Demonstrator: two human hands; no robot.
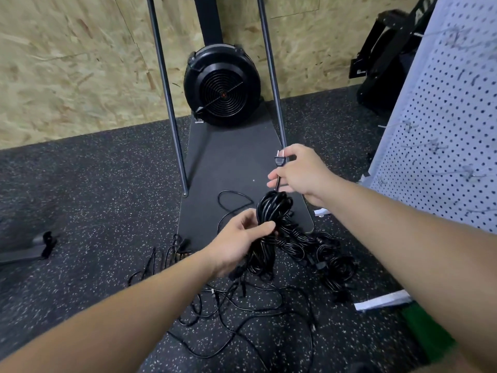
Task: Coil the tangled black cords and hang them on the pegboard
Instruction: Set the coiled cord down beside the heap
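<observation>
While left hand (236, 242) grips glossy coiled cords (271, 211), right hand (301, 173) pinches plug (279, 159).

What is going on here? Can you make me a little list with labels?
left hand: left hand grips the coiled bundle of black cord
right hand: right hand pinches the cord just below the plug, prongs up
floor: loose cords lie tangled on the speckled floor
pegboard: white pegboard stands at the right; no cord on it that I can see
behind: round black fan by the wooden wall
</observation>
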